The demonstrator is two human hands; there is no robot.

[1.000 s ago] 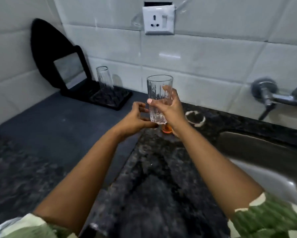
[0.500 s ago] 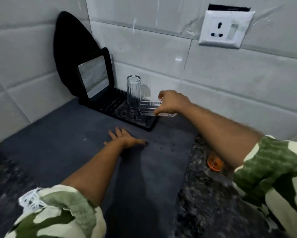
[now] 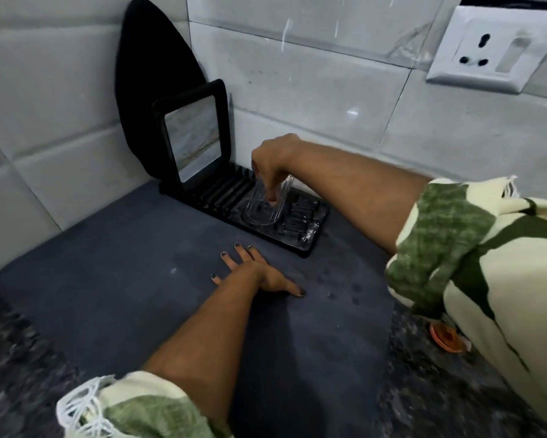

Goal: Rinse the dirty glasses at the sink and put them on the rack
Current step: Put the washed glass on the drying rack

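Observation:
A clear ribbed glass (image 3: 263, 207) stands mouth down on the black slatted rack (image 3: 300, 229) by the tiled wall. My right hand (image 3: 273, 159) reaches down from above and grips this glass at its upper end, and its fingertips show through the clear wall. Just right of my fingers shows another clear edge (image 3: 289, 183); I cannot tell whether it belongs to a second glass. My left hand (image 3: 259, 273) lies flat, fingers spread, on the dark grey mat (image 3: 123, 279) in front of the rack and holds nothing.
A black-framed mirror (image 3: 193, 140) leans at the rack's left end, with a black oval board (image 3: 158, 90) behind it. A white wall socket (image 3: 493, 49) is at the upper right. An orange round thing (image 3: 445, 338) lies on the granite counter (image 3: 439, 390) under my right sleeve.
My right hand carried the glass left to the rack, tipped it over and set it mouth down. My left hand let go and now lies flat on the mat.

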